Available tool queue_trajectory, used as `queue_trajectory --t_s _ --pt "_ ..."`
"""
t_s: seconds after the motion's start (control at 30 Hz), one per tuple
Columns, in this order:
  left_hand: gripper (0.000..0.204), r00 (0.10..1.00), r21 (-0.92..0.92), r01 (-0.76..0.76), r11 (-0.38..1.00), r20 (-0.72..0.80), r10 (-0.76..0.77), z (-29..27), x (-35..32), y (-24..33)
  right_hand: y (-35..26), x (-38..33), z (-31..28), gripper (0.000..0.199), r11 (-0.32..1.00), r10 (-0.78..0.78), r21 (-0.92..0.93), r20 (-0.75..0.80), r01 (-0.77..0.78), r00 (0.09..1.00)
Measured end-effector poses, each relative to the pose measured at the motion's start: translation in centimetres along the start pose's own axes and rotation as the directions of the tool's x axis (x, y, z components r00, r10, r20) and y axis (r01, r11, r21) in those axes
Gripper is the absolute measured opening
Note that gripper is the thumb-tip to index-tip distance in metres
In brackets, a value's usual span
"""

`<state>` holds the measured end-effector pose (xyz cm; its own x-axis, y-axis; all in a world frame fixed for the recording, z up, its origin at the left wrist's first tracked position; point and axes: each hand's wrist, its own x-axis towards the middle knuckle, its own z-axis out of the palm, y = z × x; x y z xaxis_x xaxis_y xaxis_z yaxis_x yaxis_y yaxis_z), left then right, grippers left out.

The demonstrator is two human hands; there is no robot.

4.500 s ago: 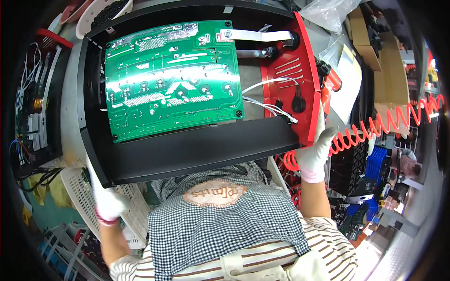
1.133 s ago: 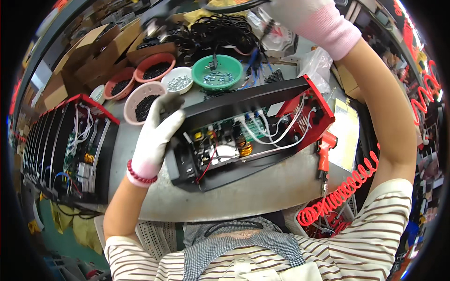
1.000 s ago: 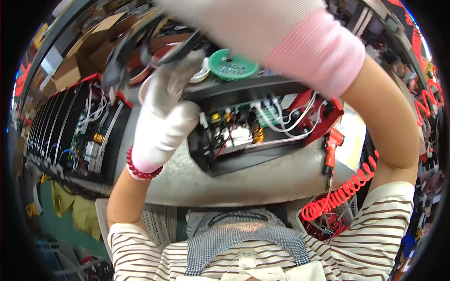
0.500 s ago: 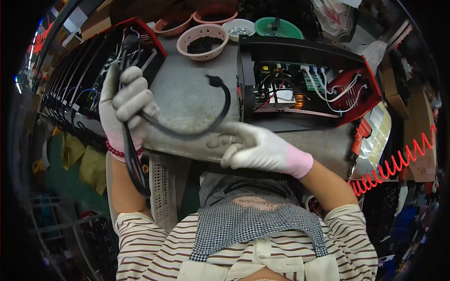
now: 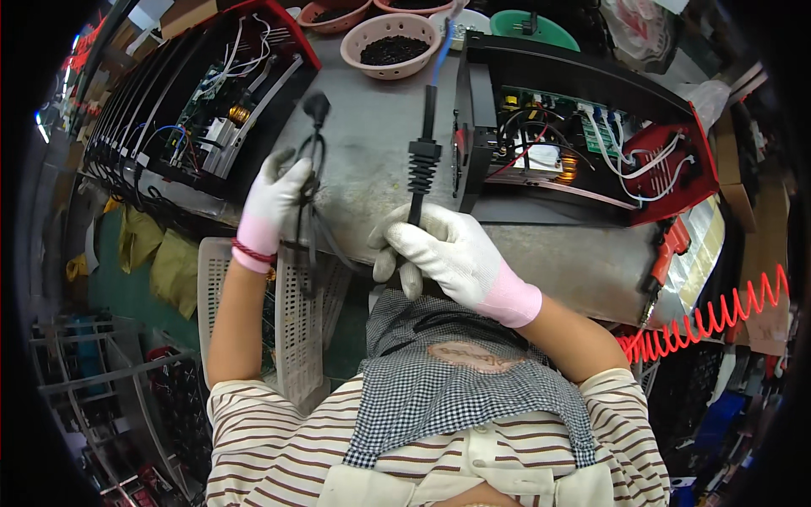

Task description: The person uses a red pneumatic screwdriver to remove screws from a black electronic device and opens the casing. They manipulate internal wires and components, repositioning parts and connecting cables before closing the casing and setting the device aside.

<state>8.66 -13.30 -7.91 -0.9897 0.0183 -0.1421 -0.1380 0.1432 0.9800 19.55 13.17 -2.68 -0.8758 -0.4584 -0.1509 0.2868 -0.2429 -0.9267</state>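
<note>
Both my hands wear white gloves with pink cuffs. A black power cord (image 5: 309, 224) hangs folded beside my left hand (image 5: 274, 194), its fingers closed on the bundle near the plug (image 5: 317, 108). My right hand (image 5: 452, 258) pinches the cord's other end just below its ribbed strain relief (image 5: 424, 165). That end points away from me, with a blue wire (image 5: 443, 52) coming out of the sheath. Right of it lies an opened black housing (image 5: 583, 93) with a red end panel (image 5: 667, 173), circuit boards and a copper coil inside.
At left stands a row of similar black housings (image 5: 118, 118), the nearest opened. Pink bowls of black parts (image 5: 351, 42) and a green bowl (image 5: 553, 34) line the table's back. A red power screwdriver (image 5: 667, 249) with coiled red hose (image 5: 693, 325) lies right. A plastic basket (image 5: 297, 338) is below.
The cord's free end, curled over the table before, is now gripped by my right hand and held straight up. My left hand has lowered and moved right with the bundle.
</note>
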Motion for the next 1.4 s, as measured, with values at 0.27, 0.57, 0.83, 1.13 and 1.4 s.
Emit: queue_trajectory --t_s 0.27,0.57,0.83,1.13,1.4 --pt "0.037 0.862 -0.161 -0.026 0.987 0.497 0.104 9.9 -7.8 9.0 3.8 0.1 0.7 0.034 0.978 -0.007 -0.208 -0.106 -0.015 0.994" --pt "0.028 0.642 -0.07 0.293 0.954 0.753 -0.142 10.6 -11.5 11.2 -4.5 -7.4 -3.8 0.043 0.936 -0.237 -0.322 -0.278 0.142 0.931" --pt "0.033 0.5 0.107 -0.012 0.994 0.862 -0.087 12.5 -11.8 8.3 -6.1 -8.3 -5.6 0.04 0.938 -0.346 -0.067 -0.261 0.34 0.901" --pt "0.025 0.516 0.065 0.012 0.998 0.854 -0.062 11.4 -11.4 7.1 -4.7 -7.9 -5.8 0.042 0.878 -0.455 -0.023 -0.351 0.478 0.819" --pt "0.046 0.71 0.129 0.103 0.986 0.685 -0.164 9.9 -9.9 8.7 -7.8 -8.9 -6.9 0.039 0.876 -0.483 -0.31 -0.55 0.371 0.682"
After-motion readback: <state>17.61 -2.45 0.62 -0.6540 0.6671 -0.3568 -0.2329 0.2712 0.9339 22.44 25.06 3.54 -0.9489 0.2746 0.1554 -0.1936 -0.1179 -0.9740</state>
